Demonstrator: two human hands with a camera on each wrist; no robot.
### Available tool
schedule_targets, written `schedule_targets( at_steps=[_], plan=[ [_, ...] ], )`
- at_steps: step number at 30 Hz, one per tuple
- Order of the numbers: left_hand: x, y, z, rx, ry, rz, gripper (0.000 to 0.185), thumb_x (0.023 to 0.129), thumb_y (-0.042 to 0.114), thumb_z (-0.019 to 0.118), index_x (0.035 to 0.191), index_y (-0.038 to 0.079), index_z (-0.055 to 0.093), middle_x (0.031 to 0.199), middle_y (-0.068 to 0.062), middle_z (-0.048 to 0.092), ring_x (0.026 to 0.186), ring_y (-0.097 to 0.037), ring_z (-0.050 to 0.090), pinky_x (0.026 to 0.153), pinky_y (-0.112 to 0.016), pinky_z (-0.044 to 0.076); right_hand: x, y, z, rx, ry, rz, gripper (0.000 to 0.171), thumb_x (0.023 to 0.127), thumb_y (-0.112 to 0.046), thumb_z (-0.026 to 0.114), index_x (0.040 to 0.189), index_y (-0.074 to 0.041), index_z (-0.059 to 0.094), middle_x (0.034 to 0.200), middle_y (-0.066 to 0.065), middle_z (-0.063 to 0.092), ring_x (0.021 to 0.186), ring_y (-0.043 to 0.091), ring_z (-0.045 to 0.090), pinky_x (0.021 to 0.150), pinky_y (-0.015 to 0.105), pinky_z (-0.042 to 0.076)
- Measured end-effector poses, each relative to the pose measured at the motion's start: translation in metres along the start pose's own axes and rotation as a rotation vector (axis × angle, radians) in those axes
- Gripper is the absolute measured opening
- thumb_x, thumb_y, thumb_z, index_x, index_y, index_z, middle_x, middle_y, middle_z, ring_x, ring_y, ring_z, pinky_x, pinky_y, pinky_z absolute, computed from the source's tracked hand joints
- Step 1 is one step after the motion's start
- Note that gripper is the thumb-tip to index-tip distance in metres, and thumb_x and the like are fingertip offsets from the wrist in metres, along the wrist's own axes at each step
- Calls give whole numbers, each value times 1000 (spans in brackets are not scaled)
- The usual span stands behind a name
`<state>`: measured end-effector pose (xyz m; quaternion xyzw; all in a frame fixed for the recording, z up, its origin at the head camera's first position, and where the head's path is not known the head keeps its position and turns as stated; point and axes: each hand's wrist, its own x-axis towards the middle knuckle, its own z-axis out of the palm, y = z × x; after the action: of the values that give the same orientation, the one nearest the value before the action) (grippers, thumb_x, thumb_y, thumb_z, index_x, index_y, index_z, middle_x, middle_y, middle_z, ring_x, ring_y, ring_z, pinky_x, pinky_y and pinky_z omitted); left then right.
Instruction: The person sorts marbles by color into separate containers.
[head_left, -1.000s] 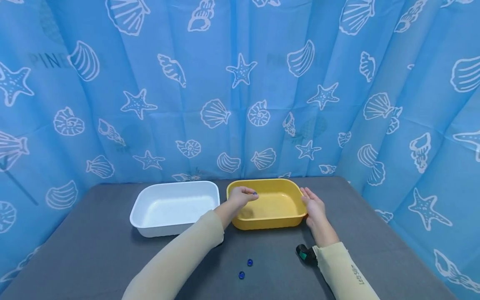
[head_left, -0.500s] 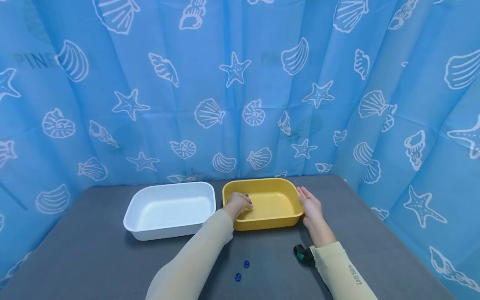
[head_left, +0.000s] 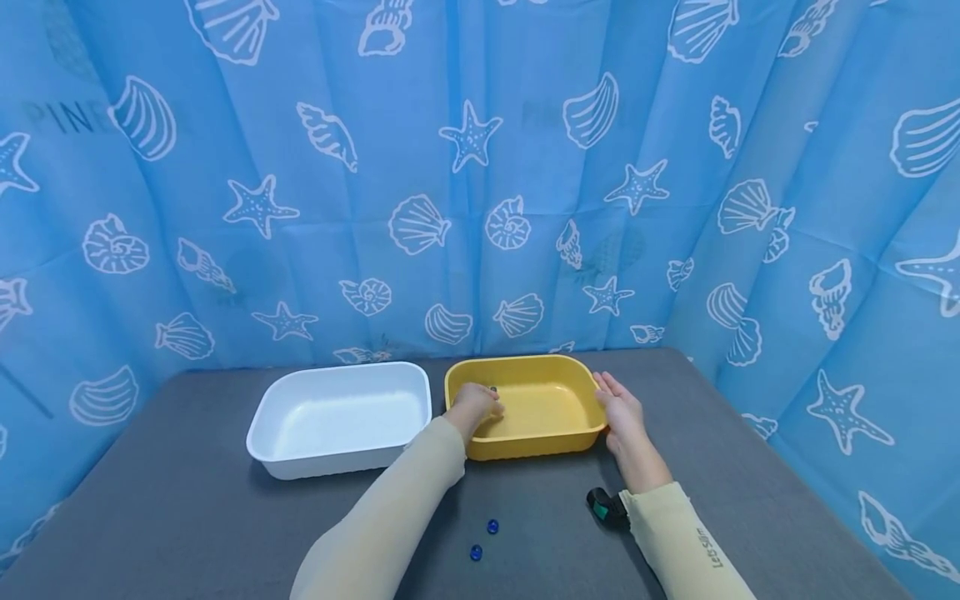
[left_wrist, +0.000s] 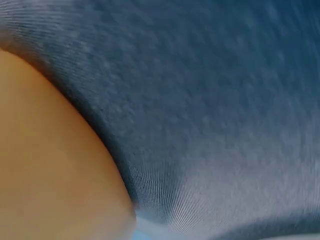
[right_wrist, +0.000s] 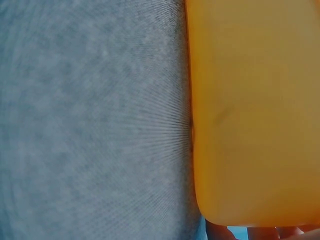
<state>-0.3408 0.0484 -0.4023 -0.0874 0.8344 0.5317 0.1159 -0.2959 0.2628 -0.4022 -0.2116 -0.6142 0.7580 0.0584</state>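
Note:
My left hand reaches over the front left rim of the yellow bin, fingers bent downward inside it. A small dark blue bead shows just beyond the knuckles. The fingertips are partly hidden, and I cannot tell whether they pinch a bead. My right hand rests along the bin's right end, thumb by the rim and fingers extended. In the right wrist view, the yellow bin's wall fills the right side, with fingers below its end. On the table lie two blue beads, one farther and one nearer.
A white bin stands left of the yellow one, a narrow gap between them. Beside the right forearm is a black strap-like piece with a green patch. The grey cloth-covered table ends at a blue shell-patterned curtain.
My left hand has moved down into the yellow bin from above it. The bead that showed at its fingertips is out of sight. My right hand stays at the bin's right end.

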Motion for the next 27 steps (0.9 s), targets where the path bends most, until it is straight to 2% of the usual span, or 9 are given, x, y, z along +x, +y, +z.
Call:
schedule_targets(
  at_steps=[4, 8, 11, 15, 20, 24, 27],
  plan=[
    [0, 1, -4, -163, 18, 41, 22, 84, -1, 72, 106, -2, 70, 112, -14, 64, 92, -23, 57, 83, -35, 50, -1, 0, 1, 0, -13, -4, 52, 105, -8, 37, 155, -10, 22, 156, 4, 29, 143, 16, 25, 114, 33, 22],
    [-3, 7, -15, -231, -11, 104, 26, 87, 1, 69, 113, -2, 68, 115, -16, 63, 102, -28, 60, 91, -39, 49, -1, 0, 1, 3, -21, -4, 52, 105, -8, 36, 155, -10, 21, 157, 4, 28, 143, 16, 24, 114, 33, 22],
    [-8, 12, -25, -236, -36, 131, 29, 88, 4, 70, 116, 0, 67, 120, -16, 61, 111, -30, 58, 97, -41, 46, 0, 1, 1, 3, -14, -2, 52, 105, -8, 37, 155, -10, 21, 157, 4, 28, 143, 16, 24, 114, 33, 22],
    [-18, 11, -38, -251, -73, 134, 32, 89, 8, 70, 120, 1, 66, 122, -13, 60, 116, -30, 56, 100, -45, 44, 1, 1, 0, 1, -6, 2, 52, 106, -8, 36, 155, -11, 21, 157, 4, 28, 143, 16, 25, 114, 33, 22],
    [-37, 5, -53, -249, -123, 164, 31, 90, 13, 70, 120, 3, 66, 112, -12, 62, 109, -29, 58, 100, -50, 43, 1, 0, 0, -3, -7, -5, 52, 106, -8, 36, 155, -11, 20, 157, 5, 27, 143, 17, 24, 115, 33, 21],
    [-54, -5, -63, -183, -137, 197, 29, 91, 15, 69, 117, 3, 67, 101, -9, 58, 96, -24, 56, 88, -41, 48, -1, 1, 1, -1, -3, -3, 52, 106, -8, 36, 155, -11, 20, 157, 5, 27, 143, 17, 24, 115, 33, 21],
    [-66, -14, -70, -150, -145, 212, 28, 91, 15, 69, 116, 3, 67, 96, -8, 56, 88, -21, 52, 79, -36, 48, -1, 1, 1, 3, -1, -3, 52, 106, -8, 36, 155, -10, 21, 157, 5, 28, 143, 17, 24, 115, 33, 21]
  ],
)
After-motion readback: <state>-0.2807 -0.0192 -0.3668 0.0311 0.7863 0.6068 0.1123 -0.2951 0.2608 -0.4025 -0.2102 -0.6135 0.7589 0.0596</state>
